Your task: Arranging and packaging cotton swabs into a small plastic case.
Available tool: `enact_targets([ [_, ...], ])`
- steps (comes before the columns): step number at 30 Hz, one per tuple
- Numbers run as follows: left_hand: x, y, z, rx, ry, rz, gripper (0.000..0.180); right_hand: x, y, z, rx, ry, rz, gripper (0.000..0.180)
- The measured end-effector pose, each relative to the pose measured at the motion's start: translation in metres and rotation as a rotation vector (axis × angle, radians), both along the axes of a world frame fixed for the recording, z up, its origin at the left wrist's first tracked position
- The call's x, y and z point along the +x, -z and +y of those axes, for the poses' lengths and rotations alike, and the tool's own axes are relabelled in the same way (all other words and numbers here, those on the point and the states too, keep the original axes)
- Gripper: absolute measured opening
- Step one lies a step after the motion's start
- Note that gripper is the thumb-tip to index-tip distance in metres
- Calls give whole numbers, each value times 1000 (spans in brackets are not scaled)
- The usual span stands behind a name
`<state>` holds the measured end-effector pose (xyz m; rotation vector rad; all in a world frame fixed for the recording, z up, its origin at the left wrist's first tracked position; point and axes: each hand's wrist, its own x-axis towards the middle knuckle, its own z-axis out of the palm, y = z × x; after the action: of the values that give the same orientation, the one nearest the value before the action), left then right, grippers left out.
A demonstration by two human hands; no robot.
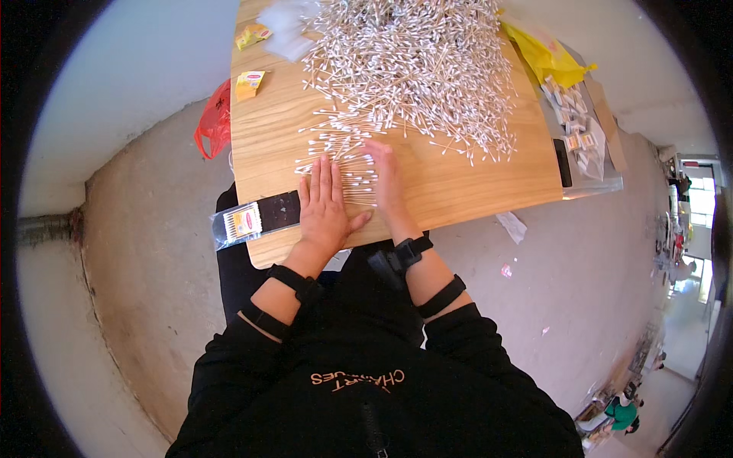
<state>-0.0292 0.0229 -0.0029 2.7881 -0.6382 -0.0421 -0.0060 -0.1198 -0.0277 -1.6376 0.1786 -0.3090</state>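
A big loose heap of white cotton swabs (412, 69) covers the far half of a small wooden table (473, 179). A smaller bunch of swabs (353, 177) lies lined up side by side near the front edge. My left hand (324, 206) rests flat on the table, fingers spread, touching the bunch's left side. My right hand (388, 183) stands on its edge against the bunch's right side, fingers straight. Neither hand holds anything. Both forearms carry black straps.
A filled clear swab packet with a black strip (256, 220) lies at the front left edge. Small yellow packets (250, 82) sit at the left, clear bags (286, 30) at the back, a yellow bag (546, 55) and small packets (576, 122) at the right. A red bag (216, 122) hangs off the left side.
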Motion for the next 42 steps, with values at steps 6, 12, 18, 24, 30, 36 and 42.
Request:
enact_targets([
  [6,12,-10,35,-170,-57,-194,70,-9,-22,2,1,204,-27,33],
  [12,35,-22,55,-238,-11,-255,20,-21,-16,5,-486,153,-133,21],
  [18,37,-25,65,-187,-7,-219,13,-29,-15,1,-466,90,-73,15],
  [24,36,-25,88,-139,-49,-247,13,-43,-27,-9,-477,-8,-47,16],
  [30,12,-35,55,-272,195,-216,17,-39,-15,-10,-128,164,39,20],
  [36,-6,-13,13,-292,69,-154,59,-42,-15,-8,-43,202,10,32],
  [42,-10,6,-5,-187,59,-79,85,-33,-8,13,-72,139,-33,41],
])
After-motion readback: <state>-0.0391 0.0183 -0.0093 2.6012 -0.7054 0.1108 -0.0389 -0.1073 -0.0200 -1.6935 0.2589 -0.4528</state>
